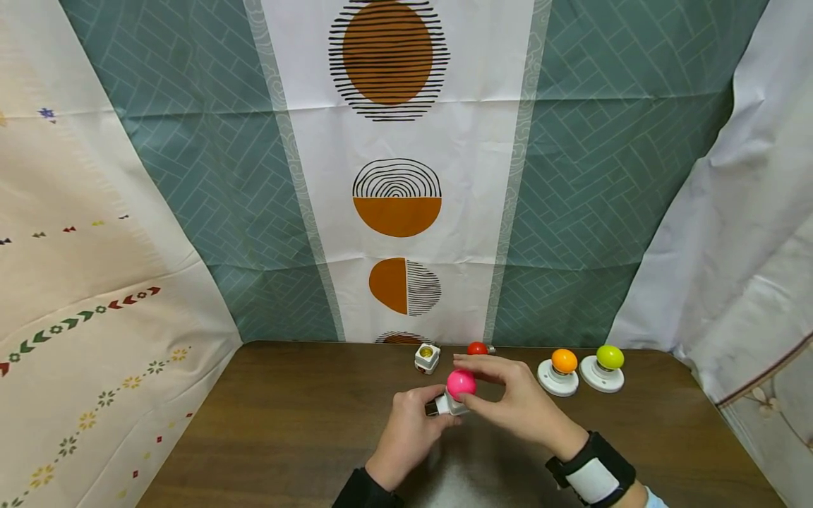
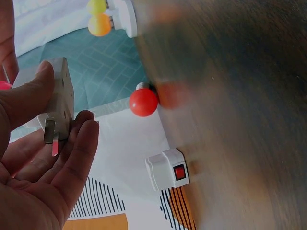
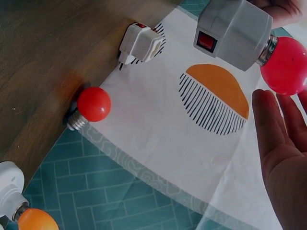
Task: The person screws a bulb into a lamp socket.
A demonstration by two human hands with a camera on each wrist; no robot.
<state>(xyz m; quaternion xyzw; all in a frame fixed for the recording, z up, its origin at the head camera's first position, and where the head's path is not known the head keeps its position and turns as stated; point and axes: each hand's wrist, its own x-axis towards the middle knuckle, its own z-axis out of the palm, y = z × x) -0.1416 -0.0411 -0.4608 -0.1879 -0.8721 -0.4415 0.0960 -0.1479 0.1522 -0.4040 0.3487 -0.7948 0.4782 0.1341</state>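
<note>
My left hand (image 1: pixel 413 427) grips a white plug-in lamp socket (image 3: pixel 232 33) with a red switch on its side. Two metal plug prongs (image 2: pixel 50 132) stick out near the palm in the left wrist view. A round pink bulb (image 1: pixel 461 383) sits in the socket, its metal base partly showing. Around the bulb is my right hand (image 1: pixel 517 398), its fingers nearly straight. The thumb overlaps the bulb's lower edge in the head view, while the fingertips are right beside the bulb in the right wrist view.
Behind the hands on the brown table (image 1: pixel 305 423) lies a loose red bulb (image 3: pixel 94 104). Left of it is another white switched socket (image 1: pixel 427 358) with a brass-coloured opening. To the right, an orange bulb (image 1: pixel 564 361) and a yellow-green bulb (image 1: pixel 610 357) stand in round white bases.
</note>
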